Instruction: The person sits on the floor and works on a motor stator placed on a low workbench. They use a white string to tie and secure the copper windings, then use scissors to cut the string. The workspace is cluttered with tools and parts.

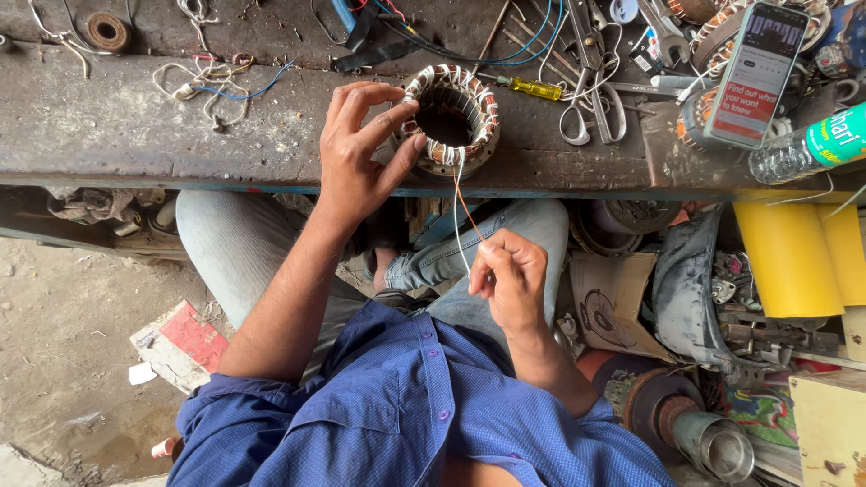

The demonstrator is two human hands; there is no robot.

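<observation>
From the head camera I see my left hand (pixel 356 149) with fingers curled loosely around the near-left rim of the motor winding ring (pixel 451 117), fingertips pressing on its white-tied copper coils; the ring sits on the near edge of the worn wooden bench (pixel 135 135). My right hand (pixel 510 275) is below the ring, off the bench and over my lap, pinched closed on a thin thread (pixel 465 212) that runs up taut to the ring's near side. To do this well, I judge the thread should be kept under steady tension and in line with the coil gap, while the left fingers hold the ring from turning and keep the loops snug without cutting into the copper. Right of the ring lie a yellow-handled screwdriver (pixel 528 87) and scissors (pixel 591 90); further right a phone (pixel 758 72) leans upright, its screen lit with a red panel. Beyond it, at the bench's right end, a clear plastic bottle (pixel 812 149) lies on its side with a green label. Below and right of the ring stands a yellow roll (pixel 789 257), and low to its left a red-and-white flat box (pixel 180 343) lies on the floor.
</observation>
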